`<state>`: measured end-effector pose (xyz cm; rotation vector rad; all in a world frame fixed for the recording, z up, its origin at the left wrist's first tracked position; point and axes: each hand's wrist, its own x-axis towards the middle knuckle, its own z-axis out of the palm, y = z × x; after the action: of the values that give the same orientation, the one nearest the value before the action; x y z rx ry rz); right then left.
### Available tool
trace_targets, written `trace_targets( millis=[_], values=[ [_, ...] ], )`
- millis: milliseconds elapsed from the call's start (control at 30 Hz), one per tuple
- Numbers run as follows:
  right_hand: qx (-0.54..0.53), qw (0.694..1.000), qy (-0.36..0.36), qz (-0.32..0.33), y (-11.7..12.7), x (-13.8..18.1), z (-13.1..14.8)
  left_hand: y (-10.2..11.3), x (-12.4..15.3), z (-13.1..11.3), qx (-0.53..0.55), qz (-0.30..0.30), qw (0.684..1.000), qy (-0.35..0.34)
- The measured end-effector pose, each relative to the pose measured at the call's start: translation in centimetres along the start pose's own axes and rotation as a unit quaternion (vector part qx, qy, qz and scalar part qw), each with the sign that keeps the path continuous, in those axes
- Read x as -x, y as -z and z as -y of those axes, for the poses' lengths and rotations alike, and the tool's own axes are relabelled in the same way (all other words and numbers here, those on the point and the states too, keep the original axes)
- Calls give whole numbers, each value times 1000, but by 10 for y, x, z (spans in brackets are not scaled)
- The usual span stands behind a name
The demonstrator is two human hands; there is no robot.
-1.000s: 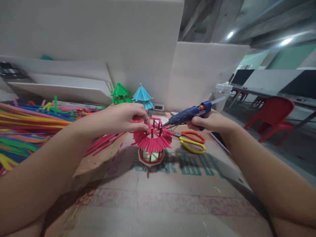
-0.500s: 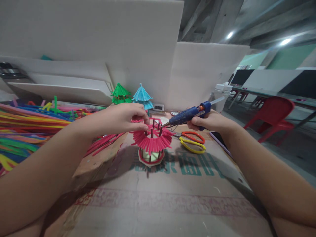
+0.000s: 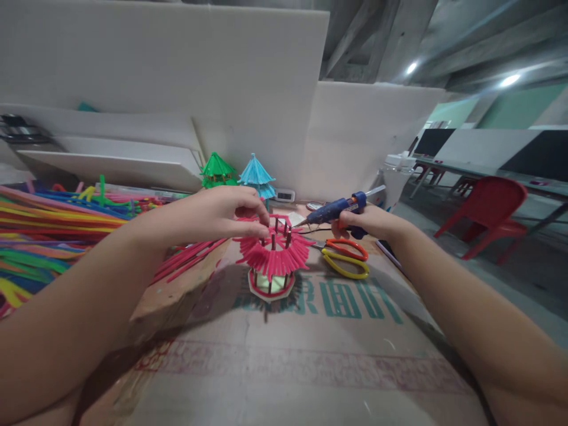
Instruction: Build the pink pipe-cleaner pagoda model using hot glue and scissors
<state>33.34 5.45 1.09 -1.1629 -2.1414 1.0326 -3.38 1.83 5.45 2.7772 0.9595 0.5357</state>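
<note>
A small pink pipe-cleaner pavilion [image 3: 275, 260] stands on the board, with a fringed pink roof, brown posts and a pale many-sided base. At its upper left edge, my left hand [image 3: 235, 213] pinches the pink top by the posts; the fingertips partly hide what they grip. My right hand [image 3: 366, 222] is wrapped around the handle of a blue hot glue gun [image 3: 335, 210], a clear glue stick poking from its back. The gun's nozzle points left, close to the posts on the pavilion's right side.
Orange-and-yellow-handled scissors [image 3: 344, 260] lie right of the pavilion. Green [image 3: 217, 168] and blue [image 3: 255, 174] model pavilions stand behind it. Many coloured pipe cleaners [image 3: 57, 231] are heaped at left. A white bottle [image 3: 394, 180] and a red chair [image 3: 488, 213] are at right.
My right hand and the glue gun have shifted slightly left, and the gun's back end has dropped a little. My left hand stays at the pavilion's top.
</note>
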Motion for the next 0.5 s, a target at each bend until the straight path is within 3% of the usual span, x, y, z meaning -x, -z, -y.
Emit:
trace_targets(
  millis=[100,200,333,500],
  values=[
    [-58,992,-20,-110,-14,-13,-15,5,1,1,2,-69,998,4],
    [-14,981,-60,-184,-26,-32,-26,7,2,4,14,-128,992,15],
    [57,955,-124,-265,-27,-63,-38,4,4,5,62,-136,989,1],
    [102,941,-186,-263,-30,-90,-55,-3,6,2,139,-124,982,-12]
  ],
)
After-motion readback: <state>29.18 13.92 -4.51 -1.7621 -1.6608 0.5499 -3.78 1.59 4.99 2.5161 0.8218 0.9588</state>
